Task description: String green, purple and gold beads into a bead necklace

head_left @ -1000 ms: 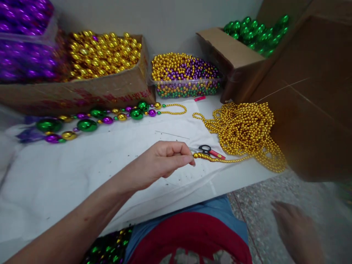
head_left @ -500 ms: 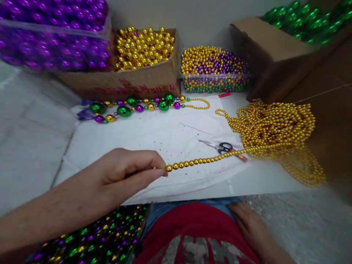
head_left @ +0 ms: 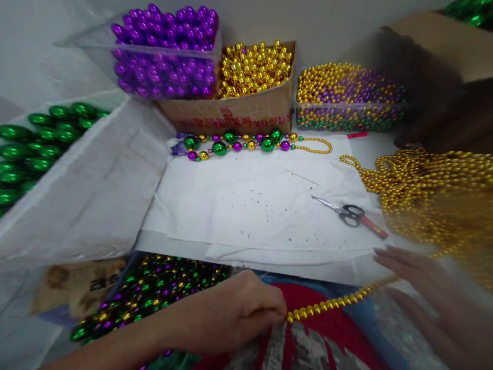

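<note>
My left hand [head_left: 234,313] is closed in a pinch on the end of a gold bead strand [head_left: 331,304], low over my lap. The strand runs up and right to a big heap of gold bead strands [head_left: 431,195] on the table's right side. My right hand [head_left: 427,303] hovers beside the strand with its fingers stretched out, blurred by motion, holding nothing. Small scissors with black and red handles [head_left: 352,213] lie on the white sheet [head_left: 250,205] between the hands and the heap.
A finished necklace of green, purple and gold beads [head_left: 246,143] lies at the sheet's far edge. Behind stand a tub of purple balls [head_left: 165,56], a carton of gold balls [head_left: 254,67] and a tub of mixed small beads [head_left: 346,95]. Green balls [head_left: 34,144] sit left; mixed necklaces [head_left: 154,293] lie below the table.
My left hand drew the strand's end off the table toward my lap. The right hand rose from my right thigh to beside the strand. The view swung left.
</note>
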Demonstrator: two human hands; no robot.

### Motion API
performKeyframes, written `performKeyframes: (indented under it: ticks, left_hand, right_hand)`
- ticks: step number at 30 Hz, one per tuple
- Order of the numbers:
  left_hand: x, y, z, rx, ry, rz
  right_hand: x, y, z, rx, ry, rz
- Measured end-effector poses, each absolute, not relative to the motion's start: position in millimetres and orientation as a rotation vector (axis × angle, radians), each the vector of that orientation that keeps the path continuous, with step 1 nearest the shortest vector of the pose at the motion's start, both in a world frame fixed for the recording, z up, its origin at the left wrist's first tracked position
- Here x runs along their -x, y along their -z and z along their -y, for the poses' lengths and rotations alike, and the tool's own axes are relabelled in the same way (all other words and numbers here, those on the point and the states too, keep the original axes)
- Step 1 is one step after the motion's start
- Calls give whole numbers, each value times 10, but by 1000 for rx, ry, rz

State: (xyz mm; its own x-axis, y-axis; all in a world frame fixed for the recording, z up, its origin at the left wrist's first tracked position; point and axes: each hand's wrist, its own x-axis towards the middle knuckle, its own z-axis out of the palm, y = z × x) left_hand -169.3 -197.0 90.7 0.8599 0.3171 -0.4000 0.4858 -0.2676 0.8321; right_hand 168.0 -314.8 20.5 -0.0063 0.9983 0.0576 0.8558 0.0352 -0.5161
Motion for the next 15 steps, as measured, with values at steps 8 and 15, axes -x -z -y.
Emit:
performKeyframes:
  ticks: [8,15]
  left_hand:
    - [2224,-1088,2026,-1715,276,-822]
    - [2422,-691,1836,-1542,227,-1051]
  right_hand:
    - [-1663,82,3121,1647,-597,2308]
    - [-1238,-41,3306,1608,-1277,2154]
